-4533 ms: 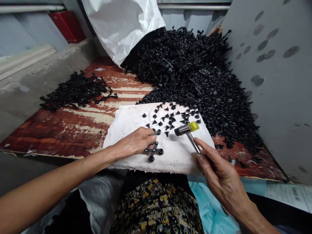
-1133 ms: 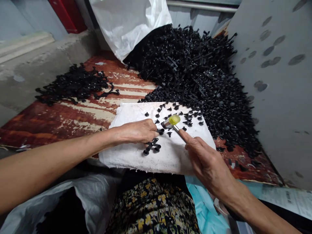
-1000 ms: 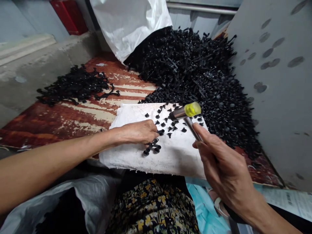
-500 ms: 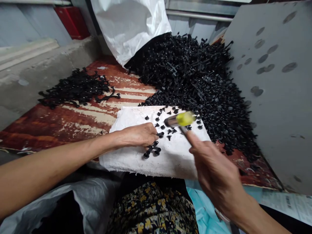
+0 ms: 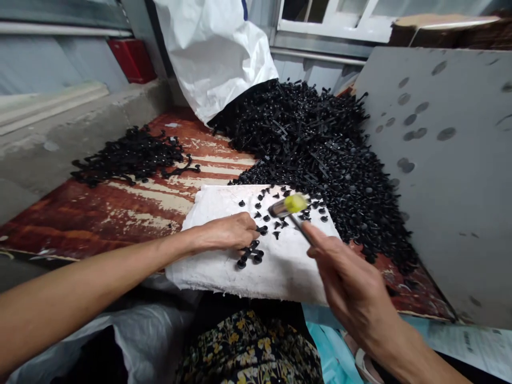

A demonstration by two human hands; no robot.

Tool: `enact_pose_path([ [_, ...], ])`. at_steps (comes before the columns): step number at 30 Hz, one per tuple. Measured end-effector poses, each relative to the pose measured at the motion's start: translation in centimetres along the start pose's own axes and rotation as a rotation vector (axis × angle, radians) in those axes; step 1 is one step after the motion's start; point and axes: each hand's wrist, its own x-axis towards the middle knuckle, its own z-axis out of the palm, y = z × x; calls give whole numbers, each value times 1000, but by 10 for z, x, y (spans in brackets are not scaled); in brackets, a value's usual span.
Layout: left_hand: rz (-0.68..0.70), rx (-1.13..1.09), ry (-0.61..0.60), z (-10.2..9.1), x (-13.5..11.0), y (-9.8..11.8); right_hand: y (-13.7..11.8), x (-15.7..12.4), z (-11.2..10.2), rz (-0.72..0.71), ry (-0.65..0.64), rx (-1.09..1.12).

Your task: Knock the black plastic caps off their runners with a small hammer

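My left hand [image 5: 226, 234] rests on a white pad [image 5: 224, 269], fingers closed on a black cross-shaped plastic piece [image 5: 250, 253] with round caps at its ends. My right hand [image 5: 352, 288] grips the thin metal handle of a small hammer [image 5: 288, 206] whose yellow and steel head hovers just right of my left fingertips. Several loose black caps [image 5: 276, 226] lie scattered on the pad beyond the piece.
A big heap of black plastic parts [image 5: 320, 154] spills from a white sack [image 5: 212, 50] at the back right. A smaller pile of black pieces [image 5: 128, 157] lies back left on the worn red board [image 5: 100, 218]. A grey panel [image 5: 448, 176] stands at the right.
The hammer head was raised a second ago and has come down close to my left fingertips. My left hand has kept its hold on the cross piece. The view has tilted up slightly.
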Motion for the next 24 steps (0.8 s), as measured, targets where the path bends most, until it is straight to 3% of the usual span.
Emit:
enact_pose_path([
  [3,57,-33,-15,0,2,-7,-5,0,-1,21,158,-19],
  [4,50,-47,-15,1,3,-8,-4,-2,1,18,156,-30],
  [7,-24,-75,4,2,5,-11,6,-6,6,23,-128,-85],
  [9,-61,-138,16,3,5,-13,11,-7,7,58,-108,-47],
  [11,-86,-231,5,3,3,-15,12,-3,6,114,13,34],
  [14,-93,-447,-131,0,-2,-17,9,7,7,341,82,202],
  [17,-58,-599,-282,0,-5,-13,6,19,14,586,-24,490],
  [19,17,-539,-309,2,-6,-9,4,25,21,680,-92,707],
  [22,171,-308,-235,8,-11,-5,1,28,30,755,-129,919],
  [24,199,-154,-6,9,-20,-5,0,26,31,779,-95,975],
])
